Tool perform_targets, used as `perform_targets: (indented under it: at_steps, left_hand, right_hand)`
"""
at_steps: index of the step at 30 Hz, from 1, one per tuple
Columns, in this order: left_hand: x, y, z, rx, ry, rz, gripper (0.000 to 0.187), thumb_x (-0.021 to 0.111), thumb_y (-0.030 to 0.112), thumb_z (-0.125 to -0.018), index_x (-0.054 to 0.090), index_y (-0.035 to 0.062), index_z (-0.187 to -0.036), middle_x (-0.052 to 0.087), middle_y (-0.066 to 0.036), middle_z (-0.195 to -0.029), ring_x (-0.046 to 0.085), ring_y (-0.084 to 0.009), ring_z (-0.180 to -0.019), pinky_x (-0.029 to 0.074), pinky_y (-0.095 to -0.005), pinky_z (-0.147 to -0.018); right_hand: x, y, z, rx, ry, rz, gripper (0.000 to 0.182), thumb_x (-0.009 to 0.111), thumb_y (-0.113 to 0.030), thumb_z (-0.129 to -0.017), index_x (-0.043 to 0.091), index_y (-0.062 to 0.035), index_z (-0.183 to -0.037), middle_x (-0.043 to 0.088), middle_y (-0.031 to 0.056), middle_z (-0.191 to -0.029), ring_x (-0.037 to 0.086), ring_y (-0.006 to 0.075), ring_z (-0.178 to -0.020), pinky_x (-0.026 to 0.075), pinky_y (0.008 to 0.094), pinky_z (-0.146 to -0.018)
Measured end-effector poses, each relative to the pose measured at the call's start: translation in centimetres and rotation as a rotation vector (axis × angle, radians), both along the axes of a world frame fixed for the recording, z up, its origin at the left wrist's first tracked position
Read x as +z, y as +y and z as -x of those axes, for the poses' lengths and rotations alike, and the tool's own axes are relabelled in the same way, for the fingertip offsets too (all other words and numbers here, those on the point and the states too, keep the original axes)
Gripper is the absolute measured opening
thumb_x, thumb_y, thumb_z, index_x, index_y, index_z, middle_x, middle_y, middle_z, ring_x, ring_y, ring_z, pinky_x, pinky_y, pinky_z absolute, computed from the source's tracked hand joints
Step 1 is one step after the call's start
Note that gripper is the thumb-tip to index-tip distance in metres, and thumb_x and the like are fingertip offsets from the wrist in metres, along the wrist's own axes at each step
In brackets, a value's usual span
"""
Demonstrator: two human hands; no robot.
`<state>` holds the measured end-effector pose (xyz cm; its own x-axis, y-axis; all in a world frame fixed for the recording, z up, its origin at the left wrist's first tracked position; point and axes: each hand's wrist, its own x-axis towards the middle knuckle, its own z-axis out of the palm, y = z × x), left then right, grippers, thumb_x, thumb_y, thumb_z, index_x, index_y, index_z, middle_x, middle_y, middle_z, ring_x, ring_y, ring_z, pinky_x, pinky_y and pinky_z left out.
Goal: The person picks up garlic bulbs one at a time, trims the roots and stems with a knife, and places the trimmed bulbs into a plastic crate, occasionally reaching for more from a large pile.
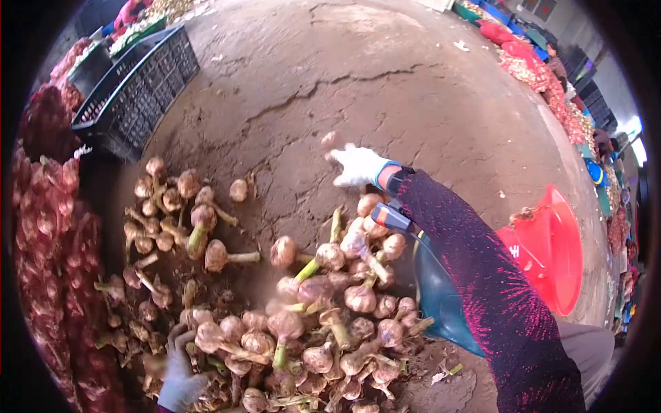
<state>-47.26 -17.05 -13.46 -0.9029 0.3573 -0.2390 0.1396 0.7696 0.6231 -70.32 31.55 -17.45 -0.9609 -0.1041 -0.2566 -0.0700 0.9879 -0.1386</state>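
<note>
My right hand (359, 166), in a white glove, reaches out over the bare floor with its fingers apart. A single garlic bulb (331, 141) is just beyond its fingertips, blurred; whether they touch I cannot tell. Below that hand lies a large heap of garlic bulbs with stems (318, 358). At the lower left, my left hand (182, 375), in a pale glove, rests at the heap's edge with thumb and fingers spread, beside some bulbs. A smaller group of garlic (164, 240) lies above it.
A black plastic crate (141, 89) stands at the upper left, above red mesh sacks (51, 248). To the right are a red basin (561, 255) and a dark green container (441, 299) partly under my right arm. More sacks (547, 82) and people line the far right.
</note>
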Motion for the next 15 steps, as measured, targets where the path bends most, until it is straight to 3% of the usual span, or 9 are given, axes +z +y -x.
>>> perform_targets:
  at_steps: [1,2,5,7,8,11,13,14,15]
  left_hand:
    - [-0.3,0.4,0.0,0.053,-0.015,-0.051,0.090,0.082,0.002,-0.046,0.042,0.0148,-0.126,0.034,-0.017,-0.137,0.035,-0.0348,-0.131,0.030,-0.0404,-0.112]
    - [-0.5,0.7,-0.1,0.085,-0.024,-0.023,0.087,0.080,0.001,-0.049,0.041,0.0114,-0.126,0.033,-0.016,-0.138,0.035,-0.0319,-0.131,0.029,-0.0391,-0.111]
    - [-1.5,0.3,-0.1,0.105,-0.008,-0.067,0.087,0.073,-0.004,-0.054,0.035,0.0080,-0.131,0.031,-0.015,-0.140,0.034,-0.0291,-0.133,0.029,-0.0377,-0.112]
    - [-0.3,1.0,0.6,0.049,-0.019,0.014,0.087,0.071,-0.002,-0.055,0.034,0.0076,-0.133,0.030,-0.015,-0.140,0.029,-0.0295,-0.136,0.024,-0.0391,-0.115]
    - [-0.9,0.5,1.2,-0.017,0.000,-0.045,0.087,0.072,0.002,-0.056,0.034,0.0087,-0.134,0.031,-0.016,-0.139,0.029,-0.0313,-0.136,0.022,-0.0396,-0.115]
    - [0.6,1.1,1.4,-0.010,-0.074,0.089,0.087,0.076,0.007,-0.062,0.033,0.0155,-0.137,0.028,-0.019,-0.140,0.028,-0.0374,-0.135,0.022,-0.0420,-0.114]
    - [0.0,0.9,1.2,0.003,-0.109,0.194,0.089,0.082,0.013,-0.065,0.032,0.0209,-0.139,0.024,-0.020,-0.143,0.027,-0.0397,-0.135,0.023,-0.0429,-0.114]
    - [1.5,2.0,1.5,0.122,-0.271,0.070,0.092,0.085,0.016,-0.066,0.031,0.0248,-0.140,0.022,-0.021,-0.146,0.026,-0.0410,-0.134,0.022,-0.0443,-0.114]
    - [-1.8,-0.4,1.3,0.037,-0.232,0.018,0.094,0.085,0.016,-0.064,0.031,0.0259,-0.141,0.020,-0.023,-0.147,0.027,-0.0428,-0.134,0.024,-0.0461,-0.113]
  right_hand:
    - [0.1,-0.7,-1.0,0.024,-0.015,-0.126,0.058,0.067,-0.026,-0.076,0.052,-0.0162,-0.130,0.051,0.0202,-0.128,0.056,0.0422,-0.111,0.047,0.0487,-0.096]
    - [-0.7,-0.6,-2.0,0.033,-0.035,-0.122,0.058,0.067,-0.026,-0.076,0.052,-0.0162,-0.130,0.051,0.0202,-0.128,0.056,0.0422,-0.111,0.047,0.0487,-0.096]
    - [-0.2,-2.3,-5.5,0.225,0.026,0.138,0.038,0.062,-0.019,-0.074,0.061,-0.0071,-0.110,0.059,0.0212,-0.109,0.058,0.0403,-0.103,0.048,0.0501,-0.088]
    - [0.7,-4.4,-9.0,0.488,-0.145,0.330,0.043,0.062,-0.018,-0.076,0.059,-0.0081,-0.117,0.057,0.0181,-0.113,0.056,0.0368,-0.106,0.046,0.0478,-0.091]
    - [4.1,-6.1,-9.4,0.577,-0.373,0.213,0.045,0.064,-0.024,-0.078,0.058,-0.0095,-0.120,0.058,0.0174,-0.114,0.057,0.0351,-0.107,0.046,0.0457,-0.092]
    - [8.1,-9.7,-5.8,0.673,-0.525,0.426,0.047,0.067,-0.036,-0.080,0.059,-0.0094,-0.118,0.061,0.0178,-0.108,0.058,0.0344,-0.104,0.046,0.0441,-0.090]
    - [9.4,-14.2,-2.0,0.586,-0.262,0.265,0.049,0.066,-0.040,-0.082,0.058,-0.0069,-0.116,0.062,0.0190,-0.110,0.058,0.0356,-0.105,0.045,0.0441,-0.091]
    - [9.7,-16.4,-0.7,0.495,-0.131,0.314,0.055,0.065,-0.043,-0.083,0.054,-0.0049,-0.123,0.059,0.0216,-0.119,0.055,0.0373,-0.112,0.043,0.0446,-0.096]
    - [9.4,-18.4,1.9,0.486,-0.177,0.331,0.071,0.065,-0.047,-0.083,0.046,-0.0036,-0.135,0.053,0.0243,-0.130,0.049,0.0382,-0.122,0.039,0.0434,-0.103]
